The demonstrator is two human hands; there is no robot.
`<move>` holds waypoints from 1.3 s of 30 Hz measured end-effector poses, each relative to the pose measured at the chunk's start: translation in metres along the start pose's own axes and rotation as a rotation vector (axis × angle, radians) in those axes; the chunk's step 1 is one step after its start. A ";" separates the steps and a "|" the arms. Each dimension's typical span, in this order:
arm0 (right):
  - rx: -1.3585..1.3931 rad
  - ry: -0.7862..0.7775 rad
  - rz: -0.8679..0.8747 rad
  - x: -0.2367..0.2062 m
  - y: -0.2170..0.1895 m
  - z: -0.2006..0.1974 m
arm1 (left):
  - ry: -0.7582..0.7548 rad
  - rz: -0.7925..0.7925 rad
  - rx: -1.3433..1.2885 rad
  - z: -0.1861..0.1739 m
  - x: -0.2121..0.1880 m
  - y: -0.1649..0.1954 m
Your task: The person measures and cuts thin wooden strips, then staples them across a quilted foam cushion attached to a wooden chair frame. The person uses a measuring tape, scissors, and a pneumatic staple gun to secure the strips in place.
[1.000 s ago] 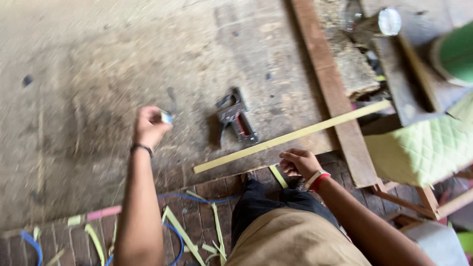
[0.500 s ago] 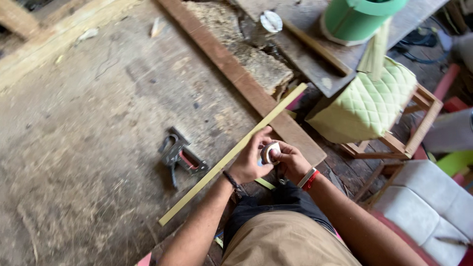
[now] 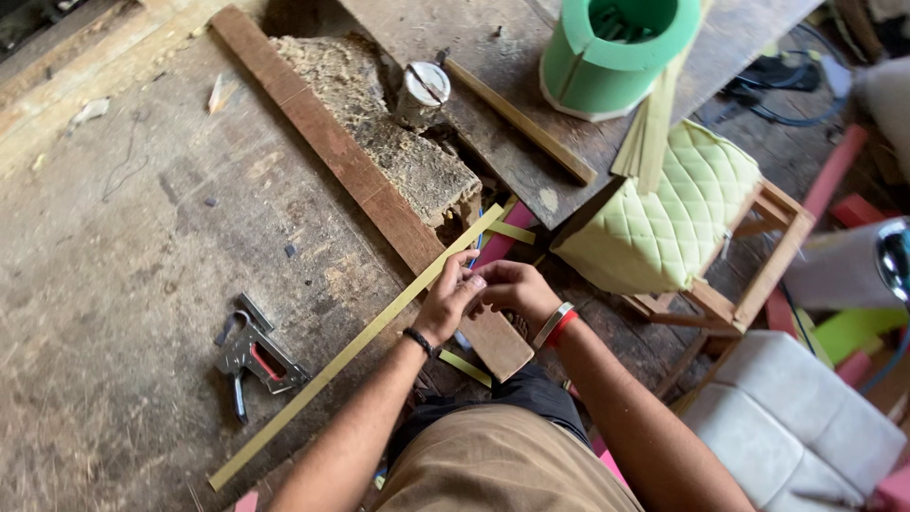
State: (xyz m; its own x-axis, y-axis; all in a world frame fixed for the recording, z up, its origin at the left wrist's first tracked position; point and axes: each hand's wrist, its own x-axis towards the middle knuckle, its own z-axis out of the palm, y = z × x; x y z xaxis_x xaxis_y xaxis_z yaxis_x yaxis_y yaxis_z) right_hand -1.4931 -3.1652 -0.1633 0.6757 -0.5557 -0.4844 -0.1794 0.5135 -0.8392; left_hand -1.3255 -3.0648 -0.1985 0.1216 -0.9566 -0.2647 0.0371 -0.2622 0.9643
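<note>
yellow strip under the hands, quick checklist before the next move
1. Both hands meet at one spot: left hand and right hand touch over the yellow strip: ok.
2. Strip lies flat on the wooden floor: ok.
3. Strip's ends free of clutter: ok.
4. Staple gun close by, beside the strip: ok.
5. What the fingers pinch: hidden, cannot tell.
6. Brown plank clear of the strip: not ok, they cross.

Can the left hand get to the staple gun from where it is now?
Probably yes. The staple gun lies in the open on the floor, just past the yellow strip; nothing stands between it and the left hand, though that hand is occupied.
</note>
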 end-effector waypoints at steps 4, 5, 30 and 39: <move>0.036 -0.199 0.232 0.043 -0.008 -0.032 | 0.054 -0.134 0.276 -0.001 0.025 0.010; 0.044 -0.205 0.237 0.055 -0.011 -0.038 | 0.090 -0.084 0.370 -0.001 0.031 0.013; -0.532 0.030 0.267 0.171 -0.037 -0.054 | 0.747 -0.549 0.730 -0.061 -0.059 -0.028; -0.274 0.002 0.246 0.151 -0.030 -0.024 | 0.913 -0.396 0.717 -0.055 -0.061 -0.028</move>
State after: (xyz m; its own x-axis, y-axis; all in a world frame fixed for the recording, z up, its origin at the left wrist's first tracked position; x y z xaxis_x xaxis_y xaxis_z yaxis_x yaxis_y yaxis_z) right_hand -1.4023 -3.2801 -0.2171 0.5869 -0.4391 -0.6802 -0.5213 0.4380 -0.7324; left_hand -1.2798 -2.9917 -0.2099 0.8871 -0.4303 -0.1669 -0.2897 -0.8007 0.5243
